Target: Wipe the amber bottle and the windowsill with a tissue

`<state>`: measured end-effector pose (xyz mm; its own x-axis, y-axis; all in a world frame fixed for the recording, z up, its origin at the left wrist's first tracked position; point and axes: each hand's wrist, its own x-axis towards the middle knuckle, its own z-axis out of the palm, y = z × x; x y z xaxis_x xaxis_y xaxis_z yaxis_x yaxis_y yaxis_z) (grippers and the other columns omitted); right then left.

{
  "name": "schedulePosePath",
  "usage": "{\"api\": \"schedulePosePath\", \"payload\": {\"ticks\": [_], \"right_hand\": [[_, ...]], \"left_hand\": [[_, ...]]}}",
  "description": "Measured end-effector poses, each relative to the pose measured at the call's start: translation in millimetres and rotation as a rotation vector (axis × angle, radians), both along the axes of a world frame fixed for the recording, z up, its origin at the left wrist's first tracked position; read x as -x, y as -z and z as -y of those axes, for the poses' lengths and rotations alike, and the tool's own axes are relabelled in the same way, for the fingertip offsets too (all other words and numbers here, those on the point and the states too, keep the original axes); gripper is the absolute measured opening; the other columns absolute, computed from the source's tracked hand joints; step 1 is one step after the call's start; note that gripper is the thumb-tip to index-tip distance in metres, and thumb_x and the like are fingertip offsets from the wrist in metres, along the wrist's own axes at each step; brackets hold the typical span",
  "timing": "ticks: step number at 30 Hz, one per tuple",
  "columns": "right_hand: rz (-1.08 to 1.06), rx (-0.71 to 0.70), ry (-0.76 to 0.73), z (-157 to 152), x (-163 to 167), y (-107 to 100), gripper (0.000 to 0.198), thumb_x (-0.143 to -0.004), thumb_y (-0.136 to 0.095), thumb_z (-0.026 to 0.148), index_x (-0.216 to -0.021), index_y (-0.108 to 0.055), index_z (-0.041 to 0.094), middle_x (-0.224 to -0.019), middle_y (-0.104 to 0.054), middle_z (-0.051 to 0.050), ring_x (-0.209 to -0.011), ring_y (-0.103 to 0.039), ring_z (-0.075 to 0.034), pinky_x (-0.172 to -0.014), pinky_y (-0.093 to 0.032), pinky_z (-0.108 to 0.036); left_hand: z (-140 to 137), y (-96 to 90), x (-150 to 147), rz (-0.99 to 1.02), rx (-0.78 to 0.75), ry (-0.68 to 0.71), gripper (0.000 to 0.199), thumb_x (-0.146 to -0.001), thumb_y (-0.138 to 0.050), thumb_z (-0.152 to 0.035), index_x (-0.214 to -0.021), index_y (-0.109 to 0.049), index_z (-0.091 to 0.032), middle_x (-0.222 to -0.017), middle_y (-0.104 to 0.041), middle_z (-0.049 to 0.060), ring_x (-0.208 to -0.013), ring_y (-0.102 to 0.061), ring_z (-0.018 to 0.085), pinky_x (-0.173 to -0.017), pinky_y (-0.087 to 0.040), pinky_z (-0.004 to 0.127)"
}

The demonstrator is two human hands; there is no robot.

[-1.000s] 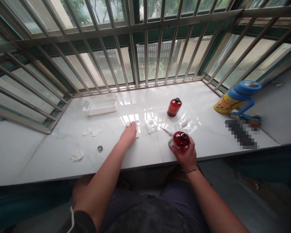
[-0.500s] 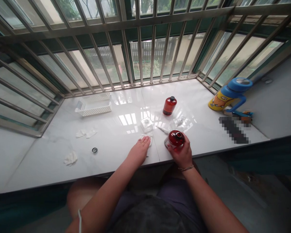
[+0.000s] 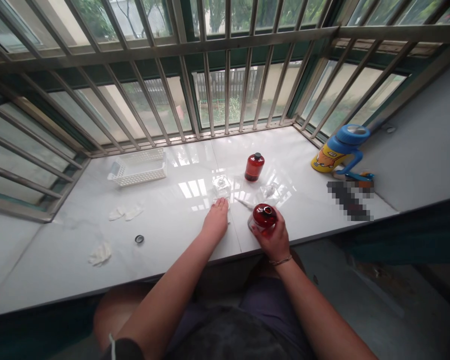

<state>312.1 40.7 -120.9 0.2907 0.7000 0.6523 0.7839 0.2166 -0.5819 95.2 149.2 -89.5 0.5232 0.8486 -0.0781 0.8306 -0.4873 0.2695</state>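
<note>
On the counter [image 3: 180,225], the right grip [image 3: 277,240] curls round a red bottle [image 3: 263,215]; the left grip [image 3: 216,220] lies flat on tissue [image 3: 215,200].

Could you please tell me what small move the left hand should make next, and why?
Probably draw the left hand, resting on the tissue, slightly toward the near edge of the table. The clear box sits just beyond that hand, and the uncapped red bottle, gripped by the right hand, is close to its right, so pulling back seems least likely to bump either.
</note>
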Motion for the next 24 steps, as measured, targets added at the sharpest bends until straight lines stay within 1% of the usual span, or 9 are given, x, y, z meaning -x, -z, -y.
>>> {"api": "schedulePosePath", "payload": {"ticks": [3,7,10,14,18,21,24], "right_hand": [[0.004,-0.011,-0.001,-1,0,0,0.097,-0.087,-0.083,0.057,-0.163,-0.037,0.018,-0.144,-0.064,-0.023,-0.130,-0.069,-0.039,-0.104,-0.063,-0.058],[0.000,-0.018,-0.007,-1,0,0,0.097,-0.087,-0.083,0.056,-0.163,-0.038,0.017,-0.144,-0.064,-0.023,-0.130,-0.068,-0.039,-0.105,-0.062,-0.057],[-0.003,-0.009,0.000,-1,-1,0,0.097,-0.087,-0.083,0.057,-0.163,-0.038,0.017,-0.145,-0.064,-0.023,-0.130,-0.069,-0.039,-0.104,-0.062,-0.057],[0.009,-0.011,0.010,-1,-2,3,0.098,-0.086,-0.083,0.058,-0.163,-0.038,0.017,-0.144,-0.065,-0.023,-0.128,-0.069,-0.039,-0.104,-0.063,-0.057],[0.009,-0.012,0.007,-2,-2,4,0.098,-0.086,-0.083,0.058,-0.163,-0.038,0.016,-0.143,-0.065,-0.023,-0.129,-0.069,-0.039,-0.104,-0.062,-0.057],[0.001,-0.013,0.007,-1,-2,3,0.098,-0.086,-0.084,0.058,-0.163,-0.038,0.017,-0.144,-0.065,-0.023,-0.129,-0.069,-0.039,-0.104,-0.062,-0.057],[-0.005,-0.006,0.005,-1,-1,2,0.098,-0.086,-0.084,0.057,-0.163,-0.038,0.017,-0.145,-0.064,-0.023,-0.130,-0.068,-0.038,-0.105,-0.062,-0.056]], "left_hand": [[-2,-3.5,-6,0.002,0.020,0.024,0.075,-0.090,-0.043,0.006,-0.164,-0.036,0.000,-0.174,-0.032,0.028,-0.165,-0.031,0.035,-0.135,-0.030,0.051],[1,-6.9,-7,0.019,0.051,0.087,0.076,-0.091,-0.039,0.006,-0.166,-0.037,-0.006,-0.176,-0.032,0.021,-0.166,-0.028,0.028,-0.136,-0.029,0.047],[6,-7.6,-9,0.039,0.078,0.149,0.075,-0.093,-0.038,0.004,-0.167,-0.037,-0.010,-0.177,-0.030,0.017,-0.167,-0.026,0.026,-0.136,-0.027,0.046],[23,-6.8,-11,0.074,0.115,0.256,0.073,-0.095,-0.040,0.001,-0.167,-0.037,-0.014,-0.177,-0.031,0.013,-0.166,-0.029,0.022,-0.136,-0.028,0.041],[52,-2.5,2,0.105,0.135,0.325,0.070,-0.097,-0.044,-0.003,-0.165,-0.041,-0.017,-0.175,-0.037,0.012,-0.165,-0.031,0.023,-0.136,-0.030,0.042],[72,2.2,21,0.148,0.125,0.318,0.069,-0.099,-0.042,-0.003,-0.166,-0.040,-0.019,-0.175,-0.037,0.012,-0.164,-0.033,0.024,-0.135,-0.032,0.046],[80,3.0,35,0.180,0.111,0.286,0.068,-0.099,-0.041,-0.003,-0.165,-0.042,-0.019,-0.175,-0.038,0.012,-0.163,-0.035,0.024,-0.136,-0.030,0.046]]}}
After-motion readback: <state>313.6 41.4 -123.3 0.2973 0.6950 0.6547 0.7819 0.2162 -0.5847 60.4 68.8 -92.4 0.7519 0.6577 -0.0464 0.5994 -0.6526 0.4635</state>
